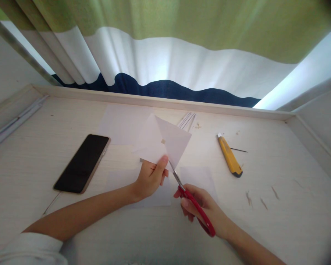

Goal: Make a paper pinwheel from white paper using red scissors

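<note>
My left hand [151, 180] pinches the lower edge of a white sheet of paper [174, 141] between thumb and fingers. The sheet is held up off the table, with a small yellowish square mark near its middle. In my right hand [200, 204] is a pair of scissors [200, 211] with red handles. Its metal blades point up and left and meet the paper's lower edge just right of my left thumb. How far the blades reach into the paper is hard to make out.
A dark-screened phone [82, 163] lies at the left. To the right are a yellow utility knife [229, 156], a thin dark stick [239, 150] and wood shavings [263, 202]. White sheets [124, 123] lie on the table [278, 158], which has a raised back edge [165, 103] below a curtain [165, 55].
</note>
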Available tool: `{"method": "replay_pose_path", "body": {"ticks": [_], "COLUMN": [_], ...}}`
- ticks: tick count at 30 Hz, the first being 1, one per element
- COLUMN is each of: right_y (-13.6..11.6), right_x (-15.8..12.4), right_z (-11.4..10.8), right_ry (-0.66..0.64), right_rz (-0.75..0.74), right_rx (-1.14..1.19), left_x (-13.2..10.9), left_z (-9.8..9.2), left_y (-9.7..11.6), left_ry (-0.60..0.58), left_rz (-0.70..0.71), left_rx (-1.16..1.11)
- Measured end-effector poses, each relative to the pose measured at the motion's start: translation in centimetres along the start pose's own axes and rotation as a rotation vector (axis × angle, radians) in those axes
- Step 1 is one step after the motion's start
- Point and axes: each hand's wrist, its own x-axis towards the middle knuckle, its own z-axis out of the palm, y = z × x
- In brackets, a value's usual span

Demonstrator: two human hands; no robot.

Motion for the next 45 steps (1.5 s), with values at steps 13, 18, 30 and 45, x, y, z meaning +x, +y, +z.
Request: {"method": "replay_pose_path", "body": {"ticks": [13, 18, 30, 45], "right_y": [0.27, 0.39, 0.26, 0.34], "right_x": [0.01, 0.01, -0.01, 0.01], "right_z": [-0.26, -0.2, -0.21, -0.05], "right_ry": [0.0, 0.0, 0.004, -0.009], "right_rz": [-0.048, -0.052, -0.036, -0.034], "right_rx": [0.031, 0.038, 0.031, -0.022], "left_x": [-0.45, -0.41, -0.42, -0.37], "left_z": [0.32, 0.28, 0.21, 0.29], "left_y": [-0.47, -0.61, -0.86, -0.83], "left_ry": [-0.061, -0.063, -0.079, -0.081], "left_rz": [0.019, 0.007, 0.012, 0.002], "left_rx": [-0.049, -0.051, -0.051, -0.062]}}
